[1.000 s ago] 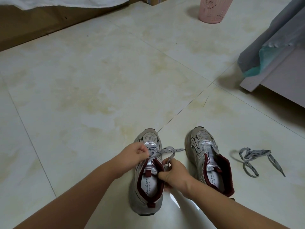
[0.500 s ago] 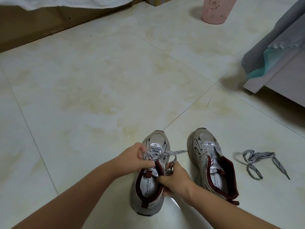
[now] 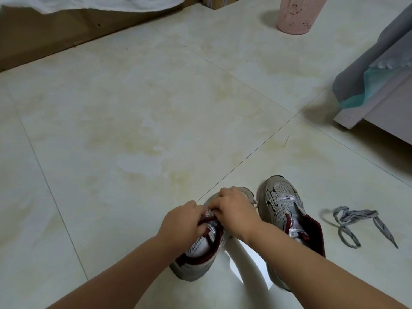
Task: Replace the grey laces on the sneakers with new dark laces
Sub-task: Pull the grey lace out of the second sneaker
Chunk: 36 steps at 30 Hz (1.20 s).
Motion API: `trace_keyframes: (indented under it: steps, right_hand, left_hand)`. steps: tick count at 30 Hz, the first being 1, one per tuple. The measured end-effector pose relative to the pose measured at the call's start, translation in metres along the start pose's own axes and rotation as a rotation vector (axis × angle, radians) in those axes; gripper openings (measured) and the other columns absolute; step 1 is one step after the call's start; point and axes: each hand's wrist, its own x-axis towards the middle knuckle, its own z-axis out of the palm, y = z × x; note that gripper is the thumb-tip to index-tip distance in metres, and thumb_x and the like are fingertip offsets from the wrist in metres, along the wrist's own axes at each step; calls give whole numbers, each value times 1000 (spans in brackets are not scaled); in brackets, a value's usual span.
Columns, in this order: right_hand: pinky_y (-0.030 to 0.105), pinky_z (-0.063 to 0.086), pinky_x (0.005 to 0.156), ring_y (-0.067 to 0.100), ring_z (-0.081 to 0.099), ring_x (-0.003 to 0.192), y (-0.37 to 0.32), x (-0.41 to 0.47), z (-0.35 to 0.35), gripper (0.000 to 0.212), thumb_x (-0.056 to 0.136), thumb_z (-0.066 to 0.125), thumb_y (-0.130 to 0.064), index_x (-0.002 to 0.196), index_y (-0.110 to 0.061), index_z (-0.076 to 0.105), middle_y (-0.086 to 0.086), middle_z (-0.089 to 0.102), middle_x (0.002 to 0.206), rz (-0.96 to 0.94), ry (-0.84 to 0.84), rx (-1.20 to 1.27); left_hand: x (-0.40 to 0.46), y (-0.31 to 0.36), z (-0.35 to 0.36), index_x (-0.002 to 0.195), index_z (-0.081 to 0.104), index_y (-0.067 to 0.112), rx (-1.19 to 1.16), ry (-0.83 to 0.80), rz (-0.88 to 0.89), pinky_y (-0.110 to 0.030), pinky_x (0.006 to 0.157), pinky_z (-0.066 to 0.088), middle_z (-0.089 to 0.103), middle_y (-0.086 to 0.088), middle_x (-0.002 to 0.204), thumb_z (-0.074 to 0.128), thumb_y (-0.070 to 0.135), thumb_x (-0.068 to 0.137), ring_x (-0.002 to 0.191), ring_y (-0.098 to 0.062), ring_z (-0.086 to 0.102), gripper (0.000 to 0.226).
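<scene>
Working on: the left shoe (image 3: 196, 253), which stands on the floor (image 3: 133, 134) close to the person; both hands are over its lacing area
Left hand: the left hand (image 3: 181, 220) has its fingers curled down at the tongue and eyelets; they seem to pinch something there, but the lace itself is hidden, so I cannot tell what it has hold of
Right hand: the right hand (image 3: 236, 210) lies over the front part of the same shoe with fingers bent; its fingertips are hidden too, so I cannot tell if it pinches the lace or only presses the shoe
Lace in this shoe: almost all covered by the hands; I judge that it is not fully out
Right shoe: the right shoe (image 3: 287, 221) stands just beside the first one, and no lace shows in its eyelets
Removed lace: one grey lace (image 3: 354, 221) lies loose in a tangle on the floor, near the right shoe and to the right of it
Done: one shoe looks already unlaced
Left to do: I judge that the second grey lace must come out, and then both shoes need dark laces; no dark lace is in view
Progress: I think the task is in its early half
Surface: pale glossy tiles with yellowish stains and thin grout lines
Room: a pink bin (image 3: 296, 14) stands far ahead, a grey cloth (image 3: 367, 63) hangs over furniture at the right, and a brown board (image 3: 55, 41) with white fabric (image 3: 93, 3) above it is at the far left
</scene>
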Motion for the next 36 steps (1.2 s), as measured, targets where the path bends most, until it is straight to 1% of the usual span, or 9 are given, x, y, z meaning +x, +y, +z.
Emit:
trace_keyframes:
  steps: [7, 12, 18, 22, 25, 27, 31, 33, 36]
  right_hand:
    - [28, 31, 79, 24, 47, 106, 3, 4, 2, 15, 89, 46, -6, 89, -17, 56, 8, 53, 108, 87, 6, 102]
    - [29, 39, 84, 25, 47, 94, 6, 3, 2, 31, 83, 41, 6, 65, -20, 41, 3, 37, 97, 294, 108, 356]
    - [34, 22, 93, 21, 35, 124, 5, -5, 2, 26, 91, 45, -18, 114, -25, 56, -3, 47, 125, -45, 149, -82]
    - [34, 30, 88, 17, 49, 103, 1, 4, -3, 14, 83, 57, -19, 92, -25, 65, -6, 63, 99, -191, 65, -201]
    - [27, 33, 66, 18, 53, 77, 1, 7, -1, 14, 73, 63, -8, 74, -22, 60, -3, 56, 73, -75, 142, -52]
    - [29, 38, 71, 18, 49, 81, 3, 6, 2, 20, 80, 49, 0, 81, -18, 56, 1, 57, 82, 77, 77, 141]
    - [34, 46, 75, 28, 57, 85, 18, 7, -10, 19, 85, 42, 2, 82, -13, 53, 9, 63, 88, 395, 305, 437]
    - [33, 44, 74, 30, 57, 90, 24, 6, -15, 15, 90, 42, -2, 89, -11, 54, 11, 64, 96, 373, 273, 338]
    - [34, 39, 91, 28, 47, 116, 15, -1, -16, 48, 85, 38, 1, 128, -18, 49, 8, 55, 126, 142, 102, 84]
  left_hand:
    - [4, -5, 3, 99, 59, 18, -9, 7, 8, -24, 67, 32, 43, 5, 85, 48, 34, 90, 90, -20, 56, 21]
    - [4, -5, 1, 101, 58, 19, 6, 14, 20, -24, 68, 33, 52, -1, 95, 47, 33, 91, 91, -21, 55, 21]
    - [2, -2, 2, 103, 56, 16, 39, -2, 41, -24, 67, 32, 53, -3, 99, 44, 34, 93, 91, -21, 55, 24]
    - [3, -2, 3, 98, 55, 16, 49, -23, 32, -23, 65, 29, 41, 2, 85, 44, 34, 92, 88, -21, 55, 23]
    - [3, -3, 4, 96, 56, 15, 40, -29, 19, -24, 66, 29, 39, 3, 84, 44, 33, 91, 89, -21, 55, 22]
    - [3, -1, 3, 98, 56, 15, 35, -22, 16, -23, 66, 30, 44, -1, 87, 44, 32, 92, 89, -21, 54, 22]
    - [1, 0, 5, 99, 56, 14, 17, -18, 4, -22, 65, 30, 45, -1, 87, 43, 31, 93, 78, -16, 46, 22]
    - [1, 1, 6, 98, 56, 14, 7, -25, -5, -24, 66, 34, 42, 3, 85, 45, 32, 91, 80, -18, 51, 22]
    - [1, 4, 7, 91, 52, 15, -9, -17, -27, -25, 68, 37, 45, 4, 85, 47, 33, 89, 84, -19, 54, 19]
